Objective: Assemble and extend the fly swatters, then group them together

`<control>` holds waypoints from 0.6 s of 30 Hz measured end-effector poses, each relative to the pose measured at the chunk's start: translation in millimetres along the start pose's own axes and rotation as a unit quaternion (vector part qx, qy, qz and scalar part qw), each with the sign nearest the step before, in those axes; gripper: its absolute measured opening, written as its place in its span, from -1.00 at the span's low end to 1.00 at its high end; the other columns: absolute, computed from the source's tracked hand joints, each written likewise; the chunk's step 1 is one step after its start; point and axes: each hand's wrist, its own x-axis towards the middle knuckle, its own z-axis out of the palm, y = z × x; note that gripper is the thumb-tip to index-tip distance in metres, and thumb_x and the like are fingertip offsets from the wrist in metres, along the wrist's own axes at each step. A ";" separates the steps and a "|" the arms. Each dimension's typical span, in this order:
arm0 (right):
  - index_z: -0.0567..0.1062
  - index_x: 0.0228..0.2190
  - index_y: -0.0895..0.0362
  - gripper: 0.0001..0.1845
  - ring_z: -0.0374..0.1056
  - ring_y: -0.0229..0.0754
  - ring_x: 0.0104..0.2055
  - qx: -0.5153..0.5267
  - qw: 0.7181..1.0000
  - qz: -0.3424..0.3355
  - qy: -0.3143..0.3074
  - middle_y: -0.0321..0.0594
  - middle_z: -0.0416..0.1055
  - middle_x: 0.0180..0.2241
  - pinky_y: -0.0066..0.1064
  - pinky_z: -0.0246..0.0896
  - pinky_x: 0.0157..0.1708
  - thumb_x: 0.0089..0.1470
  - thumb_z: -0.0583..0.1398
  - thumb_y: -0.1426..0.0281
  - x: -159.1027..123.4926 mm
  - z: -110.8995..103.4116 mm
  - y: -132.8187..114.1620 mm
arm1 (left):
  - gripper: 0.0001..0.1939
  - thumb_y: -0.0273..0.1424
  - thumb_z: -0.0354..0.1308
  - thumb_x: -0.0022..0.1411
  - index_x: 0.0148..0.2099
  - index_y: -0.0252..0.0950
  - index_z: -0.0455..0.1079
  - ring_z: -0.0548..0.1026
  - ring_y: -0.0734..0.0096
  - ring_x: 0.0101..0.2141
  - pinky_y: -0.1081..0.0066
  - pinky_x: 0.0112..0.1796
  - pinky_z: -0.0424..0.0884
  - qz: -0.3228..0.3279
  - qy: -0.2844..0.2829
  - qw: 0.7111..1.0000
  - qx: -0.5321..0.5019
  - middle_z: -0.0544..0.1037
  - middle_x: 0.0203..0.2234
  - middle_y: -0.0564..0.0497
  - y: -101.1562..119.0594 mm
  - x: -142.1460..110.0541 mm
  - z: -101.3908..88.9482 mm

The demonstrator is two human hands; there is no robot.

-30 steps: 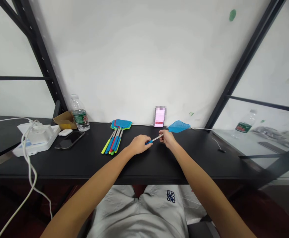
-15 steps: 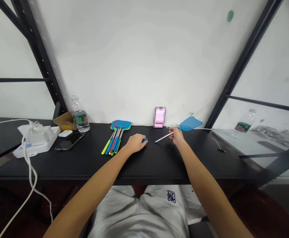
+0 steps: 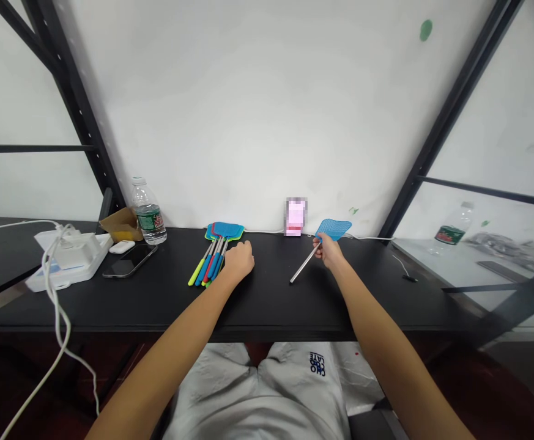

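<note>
Long black desk (image 3: pixel 267 305) up against a white wall (image 3: pixel 248 110), with a water bottle (image 3: pixel 150 211) and a phone (image 3: pixel 129 260) off to the left. Mid-desk there's a pile of colorful fly swatters (image 3: pixel 216 256); the left hand (image 3: pixel 239 260) sits on their handles, can't tell if it's gripping. The right hand (image 3: pixel 328 252) is closed around a blue fly swatter (image 3: pixel 333 229) just below its head, metal shaft angled toward the near edge.
</note>
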 end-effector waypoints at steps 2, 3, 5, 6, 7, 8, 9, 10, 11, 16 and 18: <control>0.33 -0.53 0.16 -0.76 -0.01 -0.39 -0.77 0.009 1.000 -0.002 -0.007 -0.32 0.23 -0.72 -0.52 -0.17 -0.80 0.11 0.08 0.30 -0.3 0.2 -0.1 | -0.71 -0.31 0.05 0.23 -0.03 -0.34 0.27 0.48 0.04 -0.12 0.22 -0.20 0.38 0.004 0.013 1.000 -0.005 0.43 -0.12 -0.25 1.4 -1.4 -1.7; 0.33 -0.53 0.16 -0.73 -0.01 -0.38 -0.77 0.014 1.000 -0.003 -0.013 -0.32 0.23 -0.71 -0.52 -0.16 -0.80 0.13 0.06 0.28 -1.0 0.8 0.0 | -0.72 -0.31 0.04 0.24 -0.05 -0.34 0.28 0.47 0.05 -0.12 0.23 -0.21 0.38 0.008 0.028 1.000 -0.010 0.43 -0.12 -0.25 2.6 -2.5 -2.9; 0.34 -0.52 0.16 -0.68 0.03 -0.37 -0.77 0.019 0.999 -0.004 -0.033 -0.30 0.24 -0.70 -0.51 -0.13 -0.79 0.16 0.02 0.23 -4.4 3.8 0.6 | -0.76 -0.30 0.00 0.27 -0.10 -0.32 0.31 0.46 0.10 -0.12 0.27 -0.21 0.36 0.021 0.072 0.997 -0.030 0.43 -0.13 -0.22 6.4 -5.2 -5.7; 0.34 -0.52 0.16 -0.66 0.05 -0.36 -0.76 0.019 0.999 -0.004 -0.045 -0.29 0.26 -0.70 -0.51 -0.10 -0.79 0.17 0.01 0.22 -7.2 6.3 0.9 | -0.77 -0.28 -0.03 0.29 -0.12 -0.31 0.32 0.46 0.15 -0.13 0.29 -0.21 0.35 0.034 0.093 0.994 -0.048 0.44 -0.15 -0.19 9.0 -7.0 -7.2; 0.35 -0.52 0.16 -0.64 0.08 -0.35 -0.76 0.015 0.998 -0.004 -0.059 -0.28 0.27 -0.69 -0.51 -0.08 -0.78 0.18 0.00 0.21 -10.6 9.5 1.3 | -0.76 -0.26 -0.06 0.31 -0.15 -0.29 0.33 0.45 0.20 -0.15 0.31 -0.20 0.34 0.051 0.106 0.990 -0.072 0.45 -0.17 -0.15 12.0 -8.9 -8.5; 0.35 -0.51 0.17 -0.63 0.12 -0.33 -0.75 0.009 0.997 -0.002 -0.076 -0.26 0.29 -0.68 -0.51 -0.05 -0.78 0.19 -0.01 0.20 -14.8 13.3 1.8 | -0.74 -0.23 -0.07 0.32 -0.18 -0.27 0.34 0.46 0.26 -0.18 0.34 -0.20 0.33 0.075 0.109 0.986 -0.101 0.46 -0.21 -0.12 15.2 -10.9 -9.6; 0.36 -0.51 0.17 -0.61 0.16 -0.31 -0.74 0.000 0.996 0.002 -0.094 -0.24 0.31 -0.67 -0.50 -0.02 -0.77 0.20 -0.02 0.19 -19.3 17.6 2.5 | -0.72 -0.20 -0.07 0.33 -0.22 -0.26 0.35 0.45 0.30 -0.22 0.36 -0.22 0.33 0.104 0.106 0.980 -0.133 0.47 -0.26 -0.08 18.7 -13.1 -10.3; 0.37 -0.50 0.18 -0.59 0.21 -0.29 -0.72 -0.013 0.993 0.007 -0.113 -0.20 0.34 -0.65 -0.49 0.01 -0.77 0.20 -0.04 0.19 -24.1 22.1 3.5 | -0.70 -0.17 -0.08 0.33 -0.25 -0.25 0.36 0.45 0.34 -0.26 0.39 -0.24 0.32 0.133 0.096 0.972 -0.166 0.48 -0.30 -0.05 22.1 -15.3 -10.6; 0.38 -0.50 0.19 -0.57 0.26 -0.26 -0.71 -0.025 0.990 0.013 -0.135 -0.17 0.37 -0.63 -0.49 0.05 -0.76 0.21 -0.06 0.18 -29.0 26.6 4.9 | -0.67 -0.15 -0.08 0.33 -0.27 -0.26 0.37 0.44 0.37 -0.31 0.40 -0.28 0.31 0.160 0.082 0.964 -0.194 0.49 -0.35 -0.04 25.3 -17.3 -10.6; 0.42 -0.46 0.21 -0.56 0.38 -0.17 -0.65 -0.091 0.959 0.014 -0.269 -0.11 0.42 -0.62 -0.49 0.11 -0.75 0.22 -0.06 0.19 -47.4 43.8 18.3 | -0.65 -0.11 -0.02 0.27 -0.31 -0.26 0.41 0.40 0.44 -0.45 0.46 -0.41 0.25 0.228 0.030 0.934 -0.273 0.50 -0.47 0.04 32.0 -22.4 -7.7; 0.42 -0.47 0.21 -0.58 0.35 -0.19 -0.68 -0.127 0.950 0.001 -0.285 -0.14 0.40 -0.65 -0.51 0.09 -0.77 0.21 -0.02 0.19 -50.8 47.0 24.3 | -0.68 -0.13 0.02 0.24 -0.35 -0.26 0.41 0.39 0.46 -0.48 0.48 -0.44 0.22 0.237 0.017 0.928 -0.286 0.49 -0.51 0.06 31.0 -21.7 -6.5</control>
